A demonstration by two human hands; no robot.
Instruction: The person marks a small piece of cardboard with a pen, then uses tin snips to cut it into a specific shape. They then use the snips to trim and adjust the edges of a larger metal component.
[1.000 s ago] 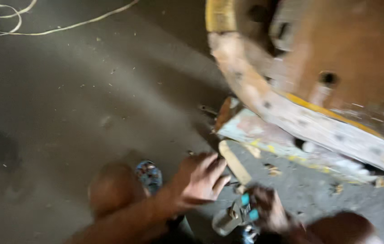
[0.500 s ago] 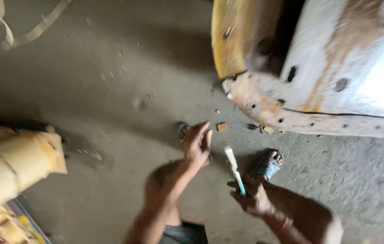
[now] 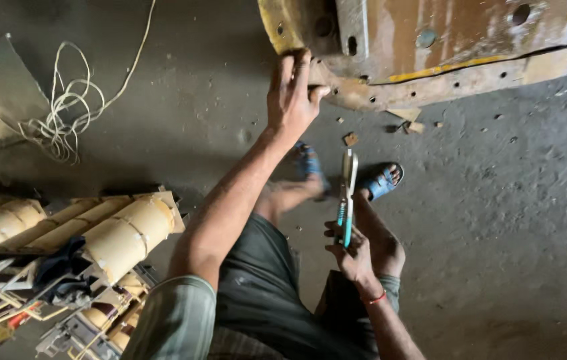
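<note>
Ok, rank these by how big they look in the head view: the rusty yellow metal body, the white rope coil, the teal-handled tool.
1. Rusty yellow metal body, cut off by the frame.
2. White rope coil.
3. Teal-handled tool in the right hand.
The tool sits nearer the camera, yet looks smallest.

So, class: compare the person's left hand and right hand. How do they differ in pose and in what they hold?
The left hand is stretched far out with a straight arm; the right hand stays near the knee. The left hand grips the rusty yellow metal edge; the right hand holds a teal-handled tool upright. Both are bare.
</note>
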